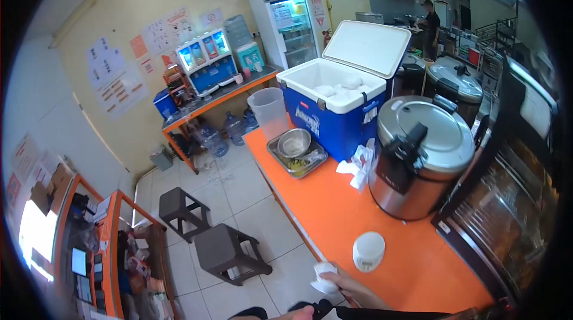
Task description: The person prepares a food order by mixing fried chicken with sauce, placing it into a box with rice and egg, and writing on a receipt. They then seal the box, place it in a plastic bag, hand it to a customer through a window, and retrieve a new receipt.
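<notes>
My right hand (344,282) is closed around a small white wrapped bundle (325,278) at the near edge of the orange table (322,218). Only a little of my left hand (303,314) shows at the bottom edge, and its fingers are mostly cut off. A white digital scale (369,248) stands on the tabletop just beyond my right hand. Farther back, an open blue cooler box (328,117) holds several white bundles (346,85). Beside it lie crumpled white plastic (360,162) and a metal tray (310,169) with a steel bowl (294,142).
A large steel rice cooker (427,117) and a glass display case (501,188) line the right side. Two dark stools (230,248) stand on the tiled floor to the left. A clear plastic tub (268,111) is by the cooler. A person (431,27) stands in the far kitchen.
</notes>
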A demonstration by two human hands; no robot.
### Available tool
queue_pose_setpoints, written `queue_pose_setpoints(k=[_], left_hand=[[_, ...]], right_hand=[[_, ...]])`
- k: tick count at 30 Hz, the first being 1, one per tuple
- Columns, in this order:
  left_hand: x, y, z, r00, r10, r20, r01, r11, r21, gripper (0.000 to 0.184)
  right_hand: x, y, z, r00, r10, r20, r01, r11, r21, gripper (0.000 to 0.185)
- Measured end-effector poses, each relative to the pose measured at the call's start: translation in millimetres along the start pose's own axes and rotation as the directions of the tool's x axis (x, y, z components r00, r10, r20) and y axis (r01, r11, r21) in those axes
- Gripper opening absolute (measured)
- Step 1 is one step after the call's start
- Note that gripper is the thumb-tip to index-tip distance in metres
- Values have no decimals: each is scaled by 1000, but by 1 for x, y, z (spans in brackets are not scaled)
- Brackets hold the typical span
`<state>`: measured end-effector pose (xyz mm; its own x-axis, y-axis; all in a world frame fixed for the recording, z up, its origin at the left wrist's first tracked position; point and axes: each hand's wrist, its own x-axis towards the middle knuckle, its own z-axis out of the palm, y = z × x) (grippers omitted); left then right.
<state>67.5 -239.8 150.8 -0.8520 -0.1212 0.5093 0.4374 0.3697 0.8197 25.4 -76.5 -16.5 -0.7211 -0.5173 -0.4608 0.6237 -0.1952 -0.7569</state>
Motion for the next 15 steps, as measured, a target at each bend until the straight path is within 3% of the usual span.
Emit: queue_pose_setpoints(k=[2,5,9,11,13,15], left_hand=[[78,-17,-6,991,131,-9,-131,991,18,48],[195,-68,2,940,339,-15,-339,941,17,45],[371,-158,43,816,575,-52,-577,817,-12,41],[474,-200,80,843,535,-55,-537,842,-55,39],[567,-250,124,973,194,120,-175,972,-158,43],[633,-324,172,899,409,154,-433,882,185,46]], right_hand=[[50,-59,14,995,-93,33,92,995,40,59],[128,-135,13,975,-212,68,184,938,295,58],[193,-246,-6,857,-469,-215,512,721,467,71],[220,-304,-22,699,-658,-280,714,626,313,78],[239,-375,-27,557,-777,-294,812,583,-2,81],[268,-448,-33,335,-868,-366,816,461,-348,78]])
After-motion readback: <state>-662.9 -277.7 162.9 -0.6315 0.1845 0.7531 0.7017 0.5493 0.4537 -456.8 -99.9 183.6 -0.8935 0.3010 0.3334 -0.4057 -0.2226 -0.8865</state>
